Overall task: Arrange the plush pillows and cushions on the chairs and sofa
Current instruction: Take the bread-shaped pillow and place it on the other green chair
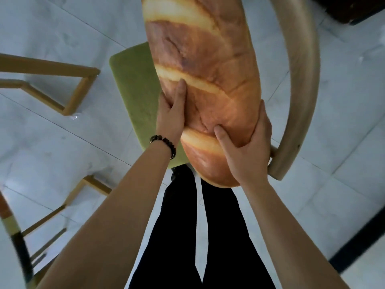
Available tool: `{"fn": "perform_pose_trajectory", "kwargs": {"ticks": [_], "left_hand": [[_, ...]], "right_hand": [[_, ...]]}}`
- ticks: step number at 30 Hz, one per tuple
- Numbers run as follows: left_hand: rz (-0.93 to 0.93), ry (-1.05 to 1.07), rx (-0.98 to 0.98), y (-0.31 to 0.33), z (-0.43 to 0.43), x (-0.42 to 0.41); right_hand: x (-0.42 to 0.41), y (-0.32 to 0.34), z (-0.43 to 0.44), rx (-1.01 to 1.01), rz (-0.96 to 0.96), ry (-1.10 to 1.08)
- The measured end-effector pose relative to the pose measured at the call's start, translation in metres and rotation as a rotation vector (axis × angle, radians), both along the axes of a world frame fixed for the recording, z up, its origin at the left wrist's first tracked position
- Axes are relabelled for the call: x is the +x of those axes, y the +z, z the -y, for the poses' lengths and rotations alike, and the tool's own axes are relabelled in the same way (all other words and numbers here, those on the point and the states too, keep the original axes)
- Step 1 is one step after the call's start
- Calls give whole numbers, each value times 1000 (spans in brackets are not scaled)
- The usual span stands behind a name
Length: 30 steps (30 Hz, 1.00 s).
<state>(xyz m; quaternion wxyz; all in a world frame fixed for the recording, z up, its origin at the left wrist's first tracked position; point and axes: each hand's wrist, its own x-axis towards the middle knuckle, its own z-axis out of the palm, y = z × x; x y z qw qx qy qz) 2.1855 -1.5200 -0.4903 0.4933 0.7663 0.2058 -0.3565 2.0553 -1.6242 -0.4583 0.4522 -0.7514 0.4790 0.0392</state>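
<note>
Over at the left edge of the frame, pale wooden frames (79, 90) stand on the white tiled floor (41, 142). Moving in, a green seat cushion (133, 86) shows, half covered. Now the left hand (171, 113), beaded bracelet (164, 143) on its wrist: it grips the left side of the bread-shaped plush pillow (204, 59), thumb laid up the front. That pillow runs from the top edge down through the centre, lying over the green seat. Whether it touches the seat, I cannot tell. Below it, black trousers (181, 236) show between the forearms. Right of centre, the right hand (248, 151) clamps the opposite side, thumb dug deep into the plush, fingers (263, 122) curled round the right edge. Further right, the chair's curved wooden backrest (300, 90) sweeps round beside the pillow.
</note>
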Motion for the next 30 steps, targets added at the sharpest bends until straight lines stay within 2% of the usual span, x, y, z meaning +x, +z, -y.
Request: {"fn": "perform_pose_trajectory", "kwargs": {"ticks": [4, 7, 11, 13, 16, 18, 21, 23, 24, 27, 30], "left_hand": [[-80, -64, 166, -14, 16, 7], [-18, -71, 119, -18, 7, 6], [-99, -42, 39, -18, 0, -3], [-79, 74, -27, -21, -5, -5], [-26, 243, -55, -25, -15, 0], [-78, 309, -102, -32, -19, 13], [-236, 374, -203, -74, -19, 34], [-298, 351, -240, -99, -15, 36], [-284, 313, -242, -90, -11, 36], [-128, 215, -254, -56, -2, 34], [-56, 213, -231, -59, -5, 26]], "right_hand": [[21, -14, 5, -98, -97, 68], [27, -11, 12, -34, -178, 57], [35, 9, 13, 11, -272, 93], [48, 24, 9, -106, -169, 179], [82, 38, 5, -457, 29, 448], [115, 33, 2, -659, 12, 615], [162, 13, -2, -926, -129, 970], [179, -6, 8, -1006, -190, 1093], [182, -15, 17, -1017, -209, 1091], [181, -31, 40, -1011, -247, 1055], [183, -24, 38, -982, -236, 1088]]}}
